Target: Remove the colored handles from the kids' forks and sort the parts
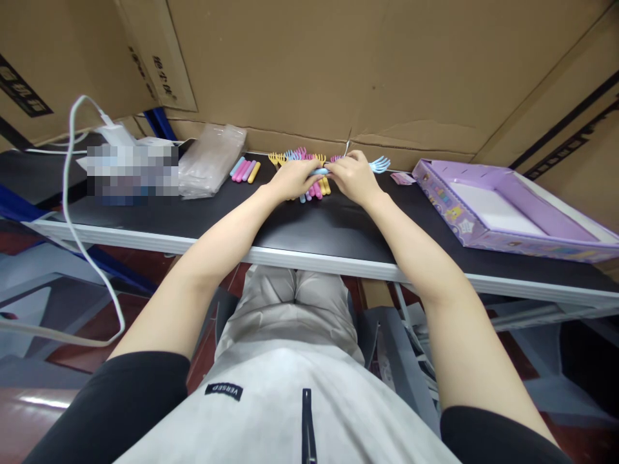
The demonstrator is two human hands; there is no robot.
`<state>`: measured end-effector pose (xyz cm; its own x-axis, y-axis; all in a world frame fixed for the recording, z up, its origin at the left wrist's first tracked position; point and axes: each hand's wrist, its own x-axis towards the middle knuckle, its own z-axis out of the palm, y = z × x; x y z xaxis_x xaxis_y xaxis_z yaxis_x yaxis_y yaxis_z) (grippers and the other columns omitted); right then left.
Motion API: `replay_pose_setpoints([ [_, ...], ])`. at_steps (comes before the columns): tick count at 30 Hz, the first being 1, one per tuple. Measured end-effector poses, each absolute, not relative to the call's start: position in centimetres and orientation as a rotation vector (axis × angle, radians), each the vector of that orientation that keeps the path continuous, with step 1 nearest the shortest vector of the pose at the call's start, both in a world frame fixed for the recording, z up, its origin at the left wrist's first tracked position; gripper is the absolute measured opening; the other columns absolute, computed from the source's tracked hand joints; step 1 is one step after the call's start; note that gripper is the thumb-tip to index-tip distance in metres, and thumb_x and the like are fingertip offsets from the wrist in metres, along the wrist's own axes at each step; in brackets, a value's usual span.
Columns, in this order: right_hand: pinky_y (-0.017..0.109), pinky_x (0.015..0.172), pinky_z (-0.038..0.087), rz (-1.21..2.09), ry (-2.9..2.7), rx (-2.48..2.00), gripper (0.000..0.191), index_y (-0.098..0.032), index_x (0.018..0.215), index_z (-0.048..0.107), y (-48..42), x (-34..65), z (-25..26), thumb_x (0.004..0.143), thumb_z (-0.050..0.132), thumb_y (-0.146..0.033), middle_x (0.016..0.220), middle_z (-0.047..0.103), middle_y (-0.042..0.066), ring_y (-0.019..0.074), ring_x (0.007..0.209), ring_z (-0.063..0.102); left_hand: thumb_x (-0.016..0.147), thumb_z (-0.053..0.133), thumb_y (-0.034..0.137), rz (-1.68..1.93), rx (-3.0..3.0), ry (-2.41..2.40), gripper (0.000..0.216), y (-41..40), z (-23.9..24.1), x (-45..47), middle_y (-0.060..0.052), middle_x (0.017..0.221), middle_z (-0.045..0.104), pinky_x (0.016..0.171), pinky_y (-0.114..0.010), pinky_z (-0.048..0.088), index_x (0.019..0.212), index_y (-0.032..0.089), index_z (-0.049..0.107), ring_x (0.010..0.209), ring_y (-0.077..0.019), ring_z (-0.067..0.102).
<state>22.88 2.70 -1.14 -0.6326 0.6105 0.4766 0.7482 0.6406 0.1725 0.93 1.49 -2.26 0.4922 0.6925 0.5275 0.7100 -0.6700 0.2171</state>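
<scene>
My left hand [293, 179] and my right hand [355, 177] are close together over the table, fingers pinched. Between their fingertips is a light blue handle [319, 171]. A light blue fork head [380, 164] sticks out to the right of my right hand, which looks closed on it; my fingers hide where it meets the handle. Under and behind the hands lies a bunch of small toy-like forks [316, 188] in pink, yellow, blue and purple, partly covered. Left of my left hand, several loose coloured handles [245, 171] lie side by side.
A clear plastic bag stack [210, 161] and a white charger with cable [116, 135] are at the left. A purple open box [488, 235] stands at the right, with a small pink packet [402, 178] beside it. Cardboard [309, 71] walls the back of the black table [329, 235].
</scene>
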Motion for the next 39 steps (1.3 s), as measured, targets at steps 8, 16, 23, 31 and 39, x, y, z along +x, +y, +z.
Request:
replay_pose_setpoints([
  [8,0.054,0.110,0.040,-0.507,-2.462,-1.039,0.040,-0.020,0.124,0.076,2.7,22.4,-0.7,0.111,0.040,-0.031,0.105,0.075,0.013,0.0284,0.104,0.065,0.103,0.052,0.028,-0.890,-2.620,-1.293,0.022,1.3,-1.5,1.4,-0.015,0.109,0.078,0.097,-0.039,0.047,0.107,0.016,0.071,0.111,-0.0324,0.073],
  [16,0.057,0.109,0.039,-0.491,-2.454,-1.071,0.039,-0.021,0.121,0.078,2.7,22.6,0.0,0.109,0.043,-0.034,0.105,0.077,0.011,0.0315,0.105,0.066,0.101,0.056,0.025,-0.944,-2.594,-1.308,0.015,1.7,-1.1,1.5,-0.009,0.098,0.077,0.111,-0.050,0.039,0.097,0.020,0.070,0.107,-0.0310,0.070],
  [23,0.060,0.109,0.036,-0.466,-2.440,-1.114,0.041,-0.022,0.120,0.080,2.6,23.1,0.7,0.108,0.044,-0.037,0.111,0.080,0.011,0.0344,0.110,0.065,0.098,0.056,0.023,-0.948,-2.568,-1.341,0.015,1.6,-0.6,1.5,-0.009,0.093,0.076,0.112,-0.055,0.036,0.094,0.019,0.071,0.101,-0.0314,0.070],
  [31,0.059,0.110,0.036,-0.492,-2.419,-1.130,0.041,-0.021,0.118,0.082,3.2,23.4,0.8,0.109,0.046,-0.038,0.112,0.080,0.012,0.0332,0.112,0.067,0.099,0.058,0.027,-0.996,-2.574,-1.355,0.016,2.0,-0.6,1.1,-0.008,0.099,0.078,0.115,-0.055,0.032,0.100,0.020,0.072,0.110,-0.0327,0.070],
  [39,0.051,0.111,0.043,-0.567,-1.660,-1.948,0.029,-0.013,0.126,0.079,2.1,35.2,3.2,0.107,0.058,-0.020,0.130,0.078,0.017,0.0323,0.127,0.069,0.113,0.040,0.029,-0.925,-1.936,-2.189,0.039,1.3,0.5,-7.7,-0.015,0.136,0.073,0.115,-0.048,0.040,0.139,0.013,0.065,0.135,-0.0322,0.063],
])
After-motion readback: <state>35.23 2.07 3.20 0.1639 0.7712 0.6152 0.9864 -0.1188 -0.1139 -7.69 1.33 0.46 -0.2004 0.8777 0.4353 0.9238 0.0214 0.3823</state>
